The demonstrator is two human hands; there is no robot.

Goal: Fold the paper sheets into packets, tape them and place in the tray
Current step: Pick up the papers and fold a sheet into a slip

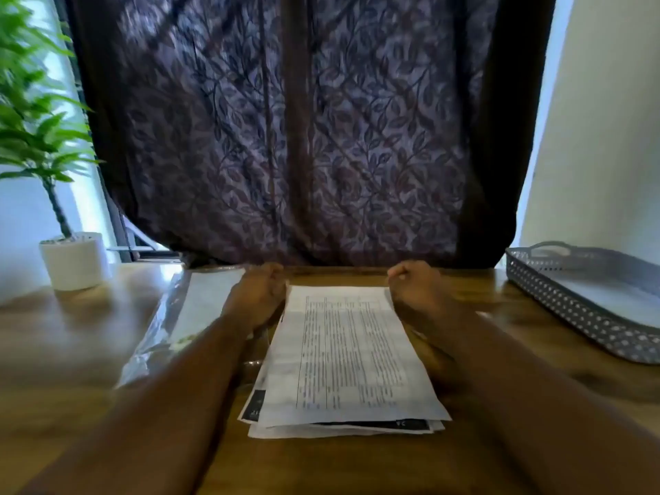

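A stack of printed paper sheets [346, 355] lies on the wooden table [71, 337] in front of me, the top sheet covered in columns of text. My left hand [259, 294] rests as a fist at the stack's far left corner. My right hand [421, 291] rests as a fist at the far right corner. Neither hand holds anything. Both forearms lie along the sides of the stack. A grey perforated tray [571, 309] sits at the right edge of the table. No tape is clearly visible.
A clear plastic sleeve with paper in it [178, 316] lies left of the stack. A white pot with a green plant [73, 260] stands at the far left. A dark leaf-patterned curtain [303, 137] hangs behind the table.
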